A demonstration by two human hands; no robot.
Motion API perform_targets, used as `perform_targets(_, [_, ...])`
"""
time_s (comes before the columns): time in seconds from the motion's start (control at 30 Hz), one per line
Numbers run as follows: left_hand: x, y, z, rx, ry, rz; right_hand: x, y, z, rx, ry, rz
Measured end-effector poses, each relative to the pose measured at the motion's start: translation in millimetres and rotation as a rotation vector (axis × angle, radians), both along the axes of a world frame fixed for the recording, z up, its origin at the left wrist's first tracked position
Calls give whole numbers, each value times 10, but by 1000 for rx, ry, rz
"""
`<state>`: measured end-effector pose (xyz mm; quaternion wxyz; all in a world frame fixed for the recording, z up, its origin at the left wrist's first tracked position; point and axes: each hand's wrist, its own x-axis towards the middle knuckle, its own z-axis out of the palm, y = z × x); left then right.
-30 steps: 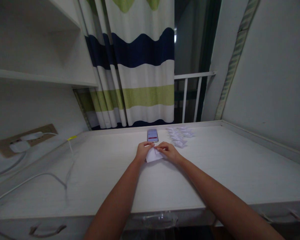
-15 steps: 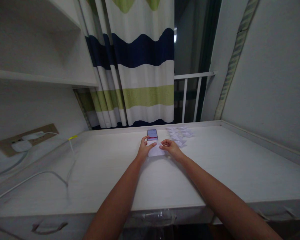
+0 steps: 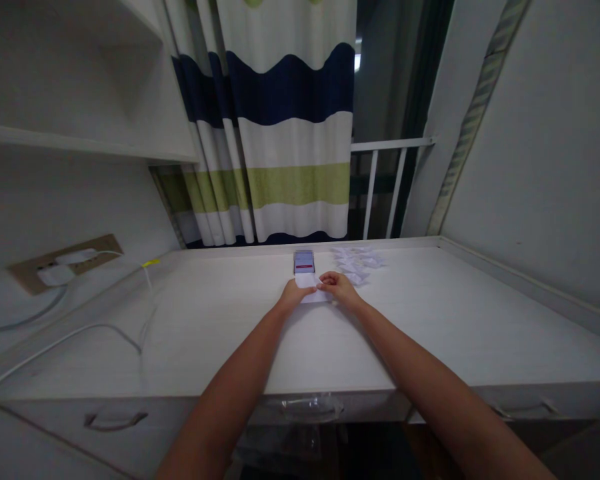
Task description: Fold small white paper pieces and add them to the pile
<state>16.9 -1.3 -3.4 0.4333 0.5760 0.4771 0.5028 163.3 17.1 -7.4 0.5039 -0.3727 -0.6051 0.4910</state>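
Between my two hands is a sheet of white paper (image 3: 310, 298), held just above or on the white desk. My left hand (image 3: 296, 293) grips its left side, thumb lying across the front and the other fingers hidden behind. On the right side, my right hand (image 3: 338, 288) pinches the paper between thumb and curled fingers. A phone (image 3: 304, 261) with a lit screen and a red bar lies just beyond the paper. Several folded white paper pieces (image 3: 355, 260) are grouped to the right of the phone, past my right hand.
The white desk (image 3: 210, 333) has a raised back edge, with a striped curtain (image 3: 300, 147) and a white railing (image 3: 393, 144) behind. At left, plugs sit in a wall socket strip (image 3: 95, 257) and a white cable (image 3: 95, 327) trails over the desk. Drawer handles (image 3: 115, 421) line the front.
My left fingers, which showed above the paper near the phone, have dropped behind it. My right hand keeps its pinch. The view has shifted slightly.
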Motion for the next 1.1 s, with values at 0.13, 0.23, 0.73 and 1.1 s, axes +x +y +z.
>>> perform_targets(0.13, [18,-7,2,-4,29,-23,-2,0,12,-1,-25,-27])
perform_targets(0.23, [32,-3,-5,-9,63,-45,9,-1,20,6,-42,-57])
perform_targets(0.73, [53,-50,11,-16,76,-111,-4,-17,52,32,-56,-90])
perform_targets(1.1, [43,-53,18,-35,69,-133,-22,-33,48,63,-68,-108])
